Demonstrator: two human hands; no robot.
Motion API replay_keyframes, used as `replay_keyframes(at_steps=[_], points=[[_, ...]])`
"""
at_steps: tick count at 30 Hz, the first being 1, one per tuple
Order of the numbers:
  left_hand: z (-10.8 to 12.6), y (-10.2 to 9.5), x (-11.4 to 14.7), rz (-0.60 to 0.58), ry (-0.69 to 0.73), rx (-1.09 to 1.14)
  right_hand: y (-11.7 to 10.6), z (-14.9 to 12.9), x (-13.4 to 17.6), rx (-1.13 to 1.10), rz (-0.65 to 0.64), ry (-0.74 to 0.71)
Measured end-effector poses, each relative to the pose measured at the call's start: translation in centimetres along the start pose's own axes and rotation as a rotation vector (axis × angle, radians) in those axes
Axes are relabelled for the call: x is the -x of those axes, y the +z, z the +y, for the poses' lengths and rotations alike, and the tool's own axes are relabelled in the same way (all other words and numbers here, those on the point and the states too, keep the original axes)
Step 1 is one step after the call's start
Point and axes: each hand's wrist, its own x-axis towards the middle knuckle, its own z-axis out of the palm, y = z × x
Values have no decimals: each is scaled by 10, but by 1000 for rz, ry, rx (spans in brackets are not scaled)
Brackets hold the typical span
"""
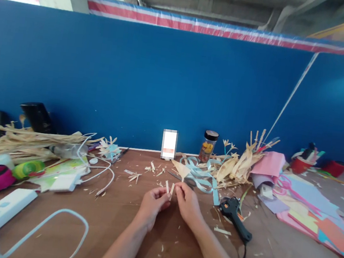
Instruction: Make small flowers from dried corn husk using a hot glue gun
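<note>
My left hand (156, 202) is closed, with narrow pale corn husk strips (167, 187) pinched upright between thumb and fingers. Close beside it, my right hand (187, 202) is closed too, thumb and forefinger pressed together. A pale triangular corn husk piece (182, 170) rises from its fingertips and appears pinched there. Dark scissors (191, 183) lie just beyond the right hand, partly hidden. Light blue ribbon (205, 179) curls behind them. A black glue gun (236, 219) rests on the table to the right of my right forearm.
Husk scraps (134, 177) litter the brown table. Dried husks (232, 170), a lidded jar (208, 147) and colored paper (310, 204) stand or lie to the right. At left are more husks (42, 140), a white cable (85, 223) and a power strip (1, 217). A blue partition (153, 80) closes the back.
</note>
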Motion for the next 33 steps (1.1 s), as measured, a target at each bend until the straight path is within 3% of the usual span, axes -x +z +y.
replay_keyframes(at_steps=[5, 11, 18, 29, 33], points=[[-1, -1, 0, -57, -6, 24, 3, -2, -2, -104, -13, 8], [-3, -1, -2, 32, 5, 60, 5, 3, -2, -323, -13, 97], [0, -1, -3, 48, 10, 37, 6, 0, -2, -575, -74, 176], [-1, 1, 0, -52, 33, -75, 8, 1, -1, -483, -52, 137], [-3, 0, -3, -9, 35, -99, 8, 1, -1, -505, -40, 179]])
